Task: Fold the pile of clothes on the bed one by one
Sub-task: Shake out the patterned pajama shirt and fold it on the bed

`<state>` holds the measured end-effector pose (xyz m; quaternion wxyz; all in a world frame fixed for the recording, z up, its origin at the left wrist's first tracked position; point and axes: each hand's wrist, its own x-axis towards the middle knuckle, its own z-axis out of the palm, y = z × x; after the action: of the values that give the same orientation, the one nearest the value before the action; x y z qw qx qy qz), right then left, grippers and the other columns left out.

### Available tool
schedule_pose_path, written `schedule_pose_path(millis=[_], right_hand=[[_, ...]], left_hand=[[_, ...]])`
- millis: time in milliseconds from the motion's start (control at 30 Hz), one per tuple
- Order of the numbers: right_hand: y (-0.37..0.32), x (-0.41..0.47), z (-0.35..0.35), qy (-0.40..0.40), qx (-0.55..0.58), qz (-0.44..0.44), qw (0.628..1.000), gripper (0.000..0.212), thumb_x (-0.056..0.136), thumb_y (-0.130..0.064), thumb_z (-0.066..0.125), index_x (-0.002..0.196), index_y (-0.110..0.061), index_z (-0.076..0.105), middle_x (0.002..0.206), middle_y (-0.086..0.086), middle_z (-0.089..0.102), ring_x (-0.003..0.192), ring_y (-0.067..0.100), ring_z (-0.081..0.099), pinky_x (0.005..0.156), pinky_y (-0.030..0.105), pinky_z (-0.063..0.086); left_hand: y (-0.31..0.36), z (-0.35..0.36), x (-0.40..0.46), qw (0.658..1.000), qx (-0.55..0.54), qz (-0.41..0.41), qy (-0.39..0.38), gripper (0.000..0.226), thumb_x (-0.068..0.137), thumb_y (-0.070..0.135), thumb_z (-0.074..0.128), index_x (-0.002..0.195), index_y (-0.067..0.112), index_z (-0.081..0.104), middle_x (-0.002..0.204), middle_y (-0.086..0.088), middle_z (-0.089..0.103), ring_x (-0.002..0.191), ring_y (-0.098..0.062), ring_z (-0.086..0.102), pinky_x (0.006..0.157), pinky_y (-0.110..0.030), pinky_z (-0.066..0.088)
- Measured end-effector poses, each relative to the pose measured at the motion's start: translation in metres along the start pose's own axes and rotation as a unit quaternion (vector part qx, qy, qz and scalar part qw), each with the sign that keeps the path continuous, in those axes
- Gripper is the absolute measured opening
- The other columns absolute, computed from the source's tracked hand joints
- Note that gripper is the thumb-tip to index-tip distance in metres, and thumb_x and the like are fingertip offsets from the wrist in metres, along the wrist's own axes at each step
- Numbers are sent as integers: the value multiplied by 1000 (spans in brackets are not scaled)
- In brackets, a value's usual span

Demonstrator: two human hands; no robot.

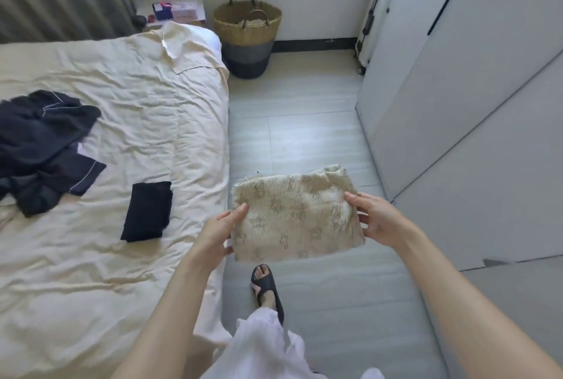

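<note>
A folded beige patterned cloth (297, 214) is held in the air over the floor, just right of the bed's edge. My left hand (221, 234) grips its left edge, thumb on top. My right hand (376, 217) grips its right edge the same way. On the cream bed (122, 256) lies a small folded black garment (148, 211). A loose pile of dark clothes (42, 147) sits at the bed's left side.
A woven basket (246, 33) stands on the floor beyond the bed's far corner. White wardrobe doors (472, 104) line the right side, with a suitcase (377, 13) behind them. A nightstand (179, 10) is at the back. My foot in a black slipper (266, 287) is on the floor.
</note>
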<state>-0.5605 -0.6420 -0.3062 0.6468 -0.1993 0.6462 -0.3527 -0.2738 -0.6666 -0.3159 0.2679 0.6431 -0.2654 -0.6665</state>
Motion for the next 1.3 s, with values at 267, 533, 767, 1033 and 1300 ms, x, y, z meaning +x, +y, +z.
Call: schedule_pose_path(millis=[267,533,767,1033,1300], right_hand=[[-110,134,86,-46,-62,25,997,14,92,-24,60,101,-15,66,93,2,66,81,20,62,68,31,51],[-220,263,169,-137,-185,0,973,14,94,-20,55,94,-13,68,83,2,66,75,18,63,71,31,50],[-291,358,245,-209,-340,-21,917,22,83,-8,56,102,-2,65,92,7,66,85,20,63,79,35,46],[-280,433,379,-248,-452,-37,856,15,91,-7,55,99,-5,68,93,5,68,82,17,63,71,28,48],[-204,507,506,-292,-539,-61,787,9,89,-11,57,83,-8,64,81,9,56,79,20,54,73,34,42]], left_hand=[[87,-52,90,997,-64,-9,38,22,88,35,63,100,17,69,86,5,73,91,-18,62,67,-33,46],[145,-85,178,979,-174,-33,99,19,86,33,64,94,17,70,83,2,73,92,-22,61,72,-37,49],[176,-96,247,941,-298,-19,160,21,88,27,62,102,11,63,101,-8,66,94,-25,59,75,-39,48],[148,-141,284,867,-428,-9,257,28,88,30,63,109,13,59,107,-7,66,98,-22,62,70,-36,50],[99,-198,341,805,-459,-12,376,26,86,41,63,106,23,60,109,-2,65,100,-19,64,89,-43,53]])
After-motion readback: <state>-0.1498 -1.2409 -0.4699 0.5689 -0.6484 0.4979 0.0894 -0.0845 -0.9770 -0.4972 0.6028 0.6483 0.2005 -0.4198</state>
